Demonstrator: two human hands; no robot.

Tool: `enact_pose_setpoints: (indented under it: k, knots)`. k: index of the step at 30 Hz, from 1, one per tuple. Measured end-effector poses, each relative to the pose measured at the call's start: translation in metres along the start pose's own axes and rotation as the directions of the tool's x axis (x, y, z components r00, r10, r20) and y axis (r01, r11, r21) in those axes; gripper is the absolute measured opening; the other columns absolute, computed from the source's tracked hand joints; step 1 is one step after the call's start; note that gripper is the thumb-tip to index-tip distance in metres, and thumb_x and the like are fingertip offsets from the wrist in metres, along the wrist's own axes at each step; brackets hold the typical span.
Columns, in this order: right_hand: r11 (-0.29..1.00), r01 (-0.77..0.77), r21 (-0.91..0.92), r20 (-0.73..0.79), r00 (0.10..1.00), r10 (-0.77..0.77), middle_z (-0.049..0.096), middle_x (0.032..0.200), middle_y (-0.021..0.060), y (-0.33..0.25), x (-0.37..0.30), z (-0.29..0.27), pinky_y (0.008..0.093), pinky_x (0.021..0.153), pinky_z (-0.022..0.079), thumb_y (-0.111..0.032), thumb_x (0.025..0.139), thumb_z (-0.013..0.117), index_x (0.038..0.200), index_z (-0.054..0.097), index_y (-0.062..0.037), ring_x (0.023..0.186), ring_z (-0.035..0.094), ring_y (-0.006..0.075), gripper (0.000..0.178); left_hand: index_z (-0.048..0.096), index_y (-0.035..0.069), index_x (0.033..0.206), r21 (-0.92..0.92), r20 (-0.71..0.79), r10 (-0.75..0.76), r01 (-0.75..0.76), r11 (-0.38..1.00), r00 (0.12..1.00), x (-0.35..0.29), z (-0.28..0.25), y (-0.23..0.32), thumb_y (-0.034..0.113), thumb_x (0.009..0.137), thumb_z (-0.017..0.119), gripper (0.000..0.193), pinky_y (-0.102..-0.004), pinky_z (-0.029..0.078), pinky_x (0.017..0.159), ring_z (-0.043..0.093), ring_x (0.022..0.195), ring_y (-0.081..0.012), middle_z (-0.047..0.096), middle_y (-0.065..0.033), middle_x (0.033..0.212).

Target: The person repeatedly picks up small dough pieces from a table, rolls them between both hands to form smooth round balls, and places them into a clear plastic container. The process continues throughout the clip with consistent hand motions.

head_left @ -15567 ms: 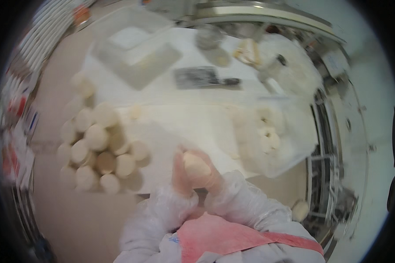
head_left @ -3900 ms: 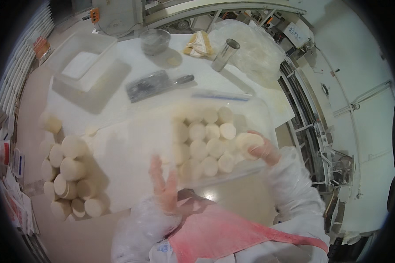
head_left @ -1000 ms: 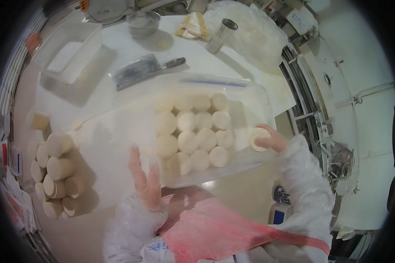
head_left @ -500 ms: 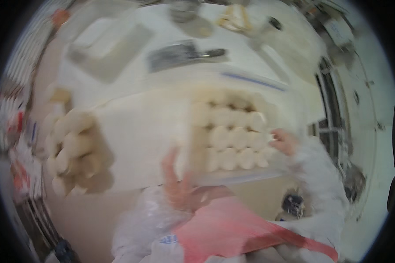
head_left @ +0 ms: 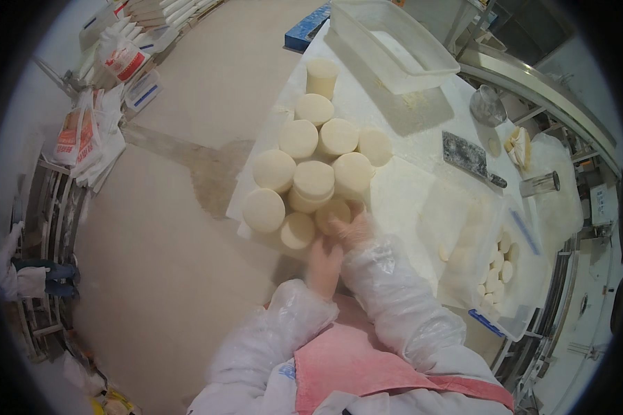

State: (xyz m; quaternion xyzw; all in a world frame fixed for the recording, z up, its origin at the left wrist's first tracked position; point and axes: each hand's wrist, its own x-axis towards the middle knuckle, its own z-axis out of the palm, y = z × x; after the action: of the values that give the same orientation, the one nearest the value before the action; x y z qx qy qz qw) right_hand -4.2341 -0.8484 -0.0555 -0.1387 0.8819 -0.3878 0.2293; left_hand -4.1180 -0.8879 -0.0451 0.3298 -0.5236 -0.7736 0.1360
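Several pale round dough cylinders (head_left: 313,181) stand packed together at the near left edge of the white table (head_left: 408,131). My right hand (head_left: 354,229), blurred, curls over one dough cylinder (head_left: 331,211) at the near side of the pile. My left hand (head_left: 323,265) lies just below it with fingers stretched toward the pile, close to another cylinder (head_left: 298,231), and holds nothing that I can see. Both arms wear clear plastic sleeves.
A clear plastic tray (head_left: 516,228) with small dough rounds (head_left: 500,266) sits to the right. Farther back are an empty clear bin (head_left: 394,41), a cleaver (head_left: 468,156), a metal bowl (head_left: 488,105) and a metal cup (head_left: 541,184). Bags (head_left: 83,135) lie on the floor at left.
Both hands have left the clear tray of dough rounds and moved left to the pile of dough cylinders. The view has swung left toward the floor.
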Motion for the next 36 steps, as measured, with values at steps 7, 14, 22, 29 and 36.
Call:
enact_pose_setpoints:
  k: [7,14,22,29,36]
  knots:
    - [0.866,0.499,-0.030,-0.302,0.821,-0.484,0.051,0.109,0.0171,0.007,-0.039,-0.043,0.0359,0.086,0.044,-0.012,0.066,0.075,0.128,0.041,-0.0026,0.104,0.050,0.0311,0.071,0.050,-0.005,0.113,0.483,0.296,0.376,-0.478,0.734,0.878,-0.037,-0.037,0.006,0.002,0.084,0.055,0.030,-0.0355,0.046,0.087,0.055,0.103,-0.0315,0.052,-0.0224,0.115]
    - [0.716,0.656,-0.240,-0.421,0.594,-0.686,0.048,0.116,0.0173,0.020,-0.013,-0.017,0.0344,0.086,0.044,-0.009,0.062,0.076,0.126,0.044,-0.0019,0.106,0.050,0.0311,0.073,0.063,0.002,0.103,0.369,0.131,0.195,-0.230,0.900,0.972,-0.060,-0.043,-0.006,0.002,0.086,0.054,0.020,-0.0314,0.046,0.084,0.060,0.096,-0.0249,0.063,-0.0134,0.099]
    - [0.814,-0.121,0.568,-0.079,0.977,0.200,0.050,0.116,0.0094,0.049,-0.098,-0.079,0.0321,0.082,0.048,-0.017,0.069,0.078,0.135,0.039,-0.0106,0.104,0.052,0.0213,0.077,0.048,0.004,0.121,-0.252,0.125,-0.295,0.318,0.914,0.947,-0.023,0.038,0.005,0.029,0.094,0.044,0.037,-0.0319,0.039,0.093,0.051,0.102,-0.0174,0.052,-0.0060,0.110]
    - [0.387,0.170,0.906,-0.208,0.976,0.059,0.048,0.126,0.0119,0.093,-0.190,-0.285,0.0361,0.093,0.045,-0.022,0.080,0.071,0.140,0.028,-0.0077,0.113,0.050,0.0225,0.074,0.022,0.004,0.142,-0.125,0.625,0.457,-0.497,0.859,0.633,-0.073,0.188,0.037,0.016,0.091,0.046,0.058,-0.0367,0.028,0.105,0.034,0.128,-0.0247,0.032,-0.0131,0.141]
    - [0.495,0.056,0.867,-0.374,0.730,0.573,0.051,0.124,0.0123,0.311,-0.173,-0.485,0.0396,0.091,0.047,-0.038,0.086,0.059,0.126,0.045,-0.0034,0.113,0.052,0.0289,0.055,0.026,-0.005,0.137,0.478,0.662,0.240,-0.647,0.593,0.710,-0.072,0.276,-0.008,0.008,0.076,0.062,0.072,-0.0437,0.023,0.108,0.031,0.129,-0.0371,0.028,-0.0258,0.140]
